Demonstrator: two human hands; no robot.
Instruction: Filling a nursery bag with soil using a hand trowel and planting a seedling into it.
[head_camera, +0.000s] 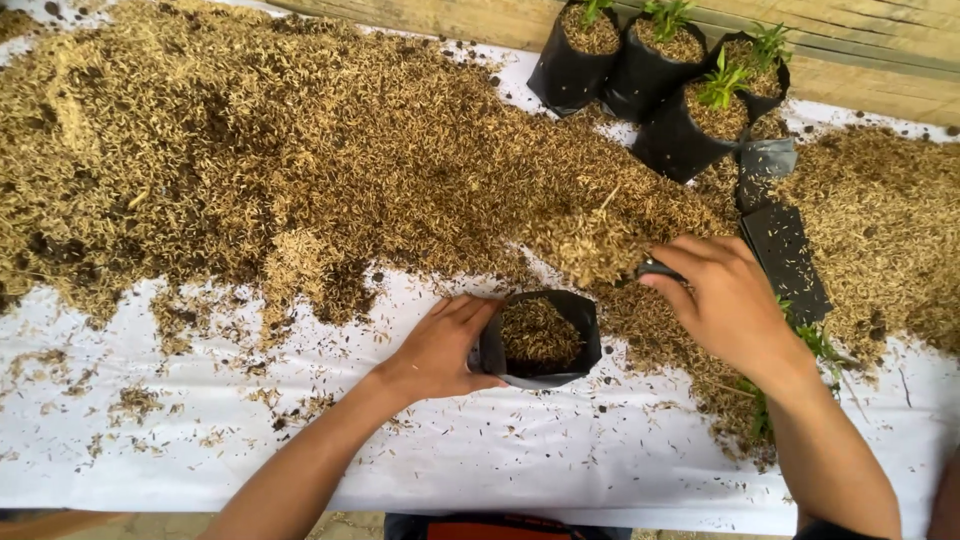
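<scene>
My left hand (440, 345) grips the left side of a small black plastic grow bag (545, 340) that stands open on the white sheet and is partly filled with husk mix. My right hand (725, 300) is to its right, fingers closed around a small dark scoop (655, 268) heaped with rice husk (585, 245), just above and right of the bag's mouth. A big pile of brown rice husk and soil (280, 150) spreads across the sheet behind both hands.
Several filled black bags with green seedlings (690, 95) stand at the back right against a wooden board (860, 50). Flat empty black bags (785, 250) lie to the right. Loose seedlings (815, 340) lie under my right wrist. The white sheet (500, 460) covers the table.
</scene>
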